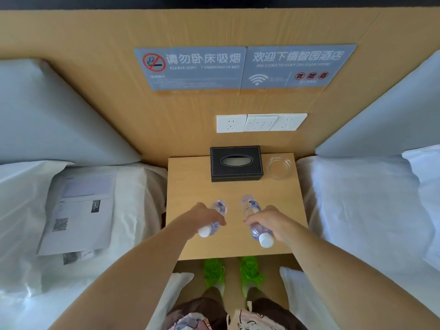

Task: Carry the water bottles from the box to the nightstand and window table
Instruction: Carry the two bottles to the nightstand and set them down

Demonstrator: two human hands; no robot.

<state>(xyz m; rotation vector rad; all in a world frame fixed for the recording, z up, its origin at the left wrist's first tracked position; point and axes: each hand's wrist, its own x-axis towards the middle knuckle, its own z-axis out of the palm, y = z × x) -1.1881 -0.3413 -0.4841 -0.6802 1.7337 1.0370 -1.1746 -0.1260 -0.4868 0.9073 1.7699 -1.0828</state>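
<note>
Nightstand (185, 244), wooden, between two white beds. Tissue box (236, 163), black, at rear edge; glass ashtray (279, 167) in rear right corner. Left hand (205, 216), fingers wrapped round left water bottle (218, 209); right hand (269, 222), fingers wrapped round right water bottle (252, 210); both bottles over front half.

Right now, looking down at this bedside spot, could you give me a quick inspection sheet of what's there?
Surface: wooden nightstand between two white beds.
Job's things: two water bottles, left bottle and right bottle, both held over the top, white caps toward the person.
Clutter: black tissue box and glass ashtray at the back.
Hands: left hand grips one bottle, right hand the other.
Cables: nothing seen.
Surroundings: wall sockets, no-smoking and welcome signs, papers on the left bed.
</note>
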